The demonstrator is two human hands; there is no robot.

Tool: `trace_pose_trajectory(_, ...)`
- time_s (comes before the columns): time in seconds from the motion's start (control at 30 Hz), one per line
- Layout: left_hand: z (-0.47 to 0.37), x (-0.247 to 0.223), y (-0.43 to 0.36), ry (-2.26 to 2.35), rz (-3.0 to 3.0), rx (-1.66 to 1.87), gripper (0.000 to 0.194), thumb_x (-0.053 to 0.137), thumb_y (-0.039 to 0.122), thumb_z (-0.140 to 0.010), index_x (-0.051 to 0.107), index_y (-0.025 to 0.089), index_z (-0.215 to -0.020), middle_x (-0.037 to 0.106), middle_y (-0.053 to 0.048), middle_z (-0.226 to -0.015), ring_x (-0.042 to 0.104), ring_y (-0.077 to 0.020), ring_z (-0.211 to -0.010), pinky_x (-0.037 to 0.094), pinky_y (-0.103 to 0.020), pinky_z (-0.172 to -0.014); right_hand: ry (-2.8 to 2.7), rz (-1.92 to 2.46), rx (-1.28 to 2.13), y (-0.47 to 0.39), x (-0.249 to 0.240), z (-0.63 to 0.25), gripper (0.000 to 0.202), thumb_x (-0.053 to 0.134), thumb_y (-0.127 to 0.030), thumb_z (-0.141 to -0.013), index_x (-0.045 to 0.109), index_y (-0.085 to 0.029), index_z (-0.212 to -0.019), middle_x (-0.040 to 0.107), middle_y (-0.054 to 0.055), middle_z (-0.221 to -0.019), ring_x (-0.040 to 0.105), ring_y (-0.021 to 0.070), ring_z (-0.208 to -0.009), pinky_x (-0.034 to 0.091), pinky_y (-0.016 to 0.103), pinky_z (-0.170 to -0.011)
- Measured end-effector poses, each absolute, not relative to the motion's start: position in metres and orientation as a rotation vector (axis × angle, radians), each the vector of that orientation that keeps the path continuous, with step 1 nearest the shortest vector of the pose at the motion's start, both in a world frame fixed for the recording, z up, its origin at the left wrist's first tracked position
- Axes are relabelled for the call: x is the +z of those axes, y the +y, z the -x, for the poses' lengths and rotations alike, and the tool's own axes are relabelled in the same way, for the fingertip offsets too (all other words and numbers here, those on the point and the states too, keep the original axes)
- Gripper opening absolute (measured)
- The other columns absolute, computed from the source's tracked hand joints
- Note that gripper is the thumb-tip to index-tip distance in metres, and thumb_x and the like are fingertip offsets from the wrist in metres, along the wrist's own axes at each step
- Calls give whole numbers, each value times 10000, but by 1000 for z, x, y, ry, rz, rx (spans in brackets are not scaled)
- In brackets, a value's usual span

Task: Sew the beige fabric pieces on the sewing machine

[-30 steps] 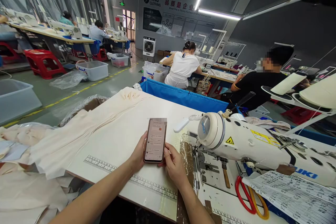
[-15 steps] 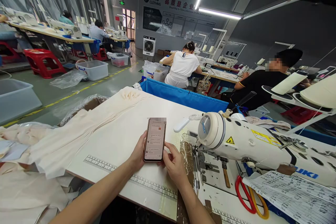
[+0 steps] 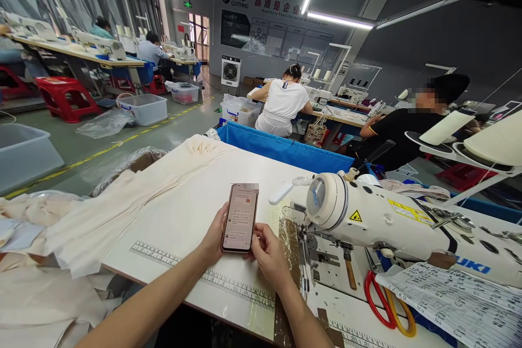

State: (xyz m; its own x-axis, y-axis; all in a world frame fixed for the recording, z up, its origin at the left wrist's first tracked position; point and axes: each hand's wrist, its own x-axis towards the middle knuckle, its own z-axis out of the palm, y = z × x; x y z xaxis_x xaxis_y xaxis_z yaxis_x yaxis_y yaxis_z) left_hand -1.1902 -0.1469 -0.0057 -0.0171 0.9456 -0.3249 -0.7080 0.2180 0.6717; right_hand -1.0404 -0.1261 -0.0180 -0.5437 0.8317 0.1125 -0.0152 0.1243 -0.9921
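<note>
A smartphone (image 3: 240, 220) with a chat screen lit is held upright over the white table (image 3: 171, 217). My left hand (image 3: 213, 234) grips its left edge, the fingers hidden behind it. At the lower right edge, my right hand (image 3: 267, 255) is closed around the phone's side with curled fingers. Printed ruler marks run along the tabletop under my forearms. Just right of my right hand stands a white sewing machine (image 3: 367, 217), with red- and yellow-handled scissors (image 3: 389, 304) lying by it.
Cream fabric pieces (image 3: 163, 185) cover the table's left side and hang over its edge. A handwritten paper (image 3: 460, 299) lies at the right, and thread cones (image 3: 495, 138) stand behind. A blue cloth bin (image 3: 281, 147) borders the far edge. Co-workers (image 3: 283, 103) sit at machines beyond.
My right hand's thumb and fingers have shifted slightly at the phone's lower right edge and curl in more. The phone tilts a little. The view has moved slightly.
</note>
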Motion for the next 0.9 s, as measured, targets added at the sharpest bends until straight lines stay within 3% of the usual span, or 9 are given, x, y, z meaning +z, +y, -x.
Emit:
trace_pose_trajectory(0.6,1192,-3,-150,778,-413,1293,576,359,584,-902,648,111,-1059,706,-124,-850,676,-262,-727,542,-350,-623,-1697,823,1502,-128,-19,1040,233,478,-355,-904,521,-201,-1075,654,63,-986,638,184,-716,592,305,-570)
trace_pose_trajectory(0.9,1192,-2,-148,773,-397,1320,528,402,549,-901,667,112,-1033,714,-120,-921,679,-252,-818,549,-339,-717,-1702,827,1504,-128,-20,1040,207,476,-337,-897,516,-203,-1050,653,61,-955,630,186,-714,572,294,-552)
